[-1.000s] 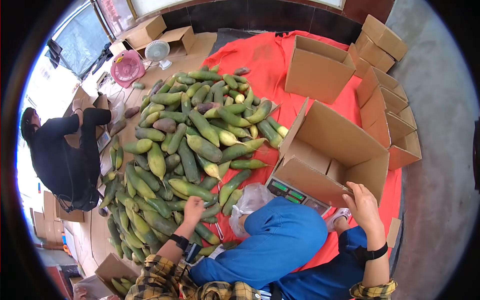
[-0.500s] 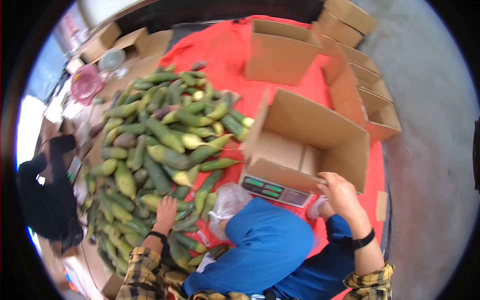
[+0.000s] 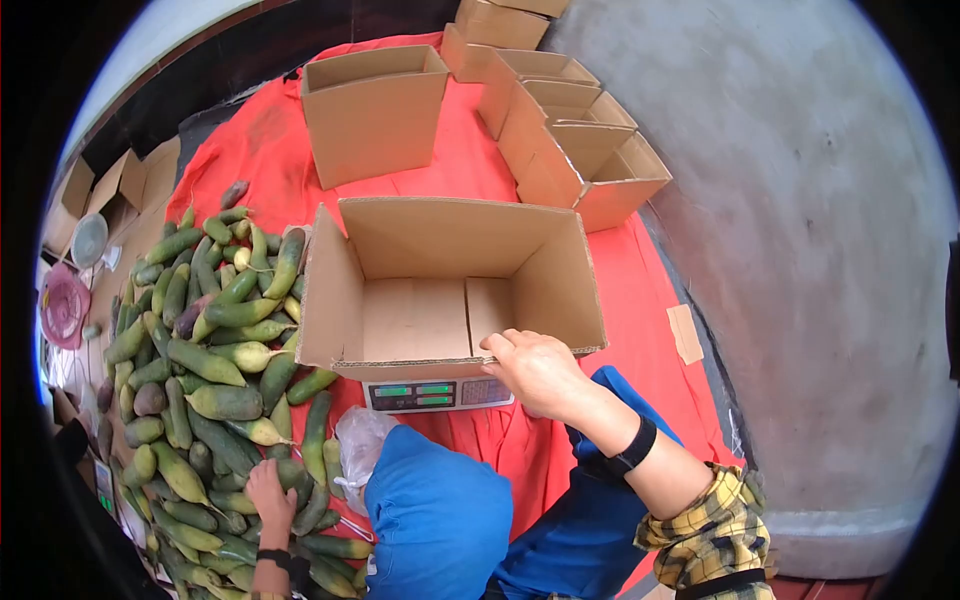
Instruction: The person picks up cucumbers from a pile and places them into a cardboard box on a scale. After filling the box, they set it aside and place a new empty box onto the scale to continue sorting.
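One large open cardboard box sits on a digital scale, empty, flaps folded out, plain brown corrugated walls. Behind it one more open box stands alone, and a cluster of about five smaller open boxes is packed together at the far right, all on a red cloth spread on the floor.

Right hand rests on the near rim of the large box, at its right corner; fingers curled over the cardboard edge, pinching it. Black band on that wrist, yellow plaid cuff behind it.

Left hand lies low at the near edge of the pile of green radishes, palm down on top of them; fingers hidden against the vegetables, cannot tell whether they are apart or closed on one. The radishes are too many to count, dozens, long and tapered, smooth green skin fading to pale yellow at the tips, a few purplish ones mixed in. The pile lies left of the large box, the nearest ones touching its left wall.

One crumpled clear plastic bag lies between the pile and the person's blue-trousered knee. One pink round fan and one white fan at far left.
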### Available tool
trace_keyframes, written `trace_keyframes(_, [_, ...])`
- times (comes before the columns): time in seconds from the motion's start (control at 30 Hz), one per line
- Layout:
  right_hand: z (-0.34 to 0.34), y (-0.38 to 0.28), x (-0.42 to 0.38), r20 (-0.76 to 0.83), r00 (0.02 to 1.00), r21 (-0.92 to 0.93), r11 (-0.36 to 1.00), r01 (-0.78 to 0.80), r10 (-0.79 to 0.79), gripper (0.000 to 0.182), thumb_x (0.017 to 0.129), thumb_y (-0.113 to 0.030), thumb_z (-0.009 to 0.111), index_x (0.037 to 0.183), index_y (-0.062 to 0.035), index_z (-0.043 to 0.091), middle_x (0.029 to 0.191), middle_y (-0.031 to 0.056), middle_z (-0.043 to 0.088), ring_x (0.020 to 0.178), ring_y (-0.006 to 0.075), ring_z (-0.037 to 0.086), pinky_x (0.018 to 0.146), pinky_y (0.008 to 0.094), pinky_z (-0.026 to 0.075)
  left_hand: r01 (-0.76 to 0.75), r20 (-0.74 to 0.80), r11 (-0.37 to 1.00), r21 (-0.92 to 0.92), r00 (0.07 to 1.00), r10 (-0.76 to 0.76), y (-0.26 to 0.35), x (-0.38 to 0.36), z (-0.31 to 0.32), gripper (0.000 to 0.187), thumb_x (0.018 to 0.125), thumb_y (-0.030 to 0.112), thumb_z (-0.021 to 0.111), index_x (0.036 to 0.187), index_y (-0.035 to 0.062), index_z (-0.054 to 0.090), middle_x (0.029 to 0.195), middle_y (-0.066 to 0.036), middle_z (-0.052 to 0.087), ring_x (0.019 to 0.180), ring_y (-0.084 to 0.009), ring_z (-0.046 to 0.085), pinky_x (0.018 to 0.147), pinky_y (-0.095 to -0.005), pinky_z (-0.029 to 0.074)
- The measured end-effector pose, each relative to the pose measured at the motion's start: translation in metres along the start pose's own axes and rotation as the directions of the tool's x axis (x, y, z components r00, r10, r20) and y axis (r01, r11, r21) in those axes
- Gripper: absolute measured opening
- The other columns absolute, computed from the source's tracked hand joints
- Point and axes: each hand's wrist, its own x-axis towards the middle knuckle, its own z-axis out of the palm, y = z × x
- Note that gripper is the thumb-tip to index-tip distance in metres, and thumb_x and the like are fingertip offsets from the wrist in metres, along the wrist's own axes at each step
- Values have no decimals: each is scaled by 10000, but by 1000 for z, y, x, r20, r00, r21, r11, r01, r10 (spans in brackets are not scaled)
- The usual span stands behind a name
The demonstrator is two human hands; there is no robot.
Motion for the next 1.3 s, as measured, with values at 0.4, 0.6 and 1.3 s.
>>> trace_keyframes(0.4, [9,4,-4,-64,996,-63,997,52,-56,231,900,-246,563,1021,-50,577,911,139,630,885,325,621,769,406,499,-691,-767,350,-633,622,-159,204,52,-225,663,802,138,712,1346,-46,381,1380,-177,431,1228,-273,473,1053,-414,373])
trace_keyframes(0.6, [17,8,-5,-145,983,-84,992,97,-108,220,880,-269,589,917,-55,549,851,134,624,799,306,631,693,403,510,-676,-561,640,-365,708,429,281,127,-214,641,722,67,745,1296,7,465,1258,-166,536,1192,-295,511,991,-372,421])
trace_keyframes(1.3, [8,7,-7,-83,992,-35,995,96,-99,247,867,-267,604,867,-25,557,838,161,636,838,337,625,736,435,501,-140,219,990,-32,965,143,131,-1,-78,358,787,268,687,1017,15,582,971,-180,609,898,-347,623,766,-446,508])
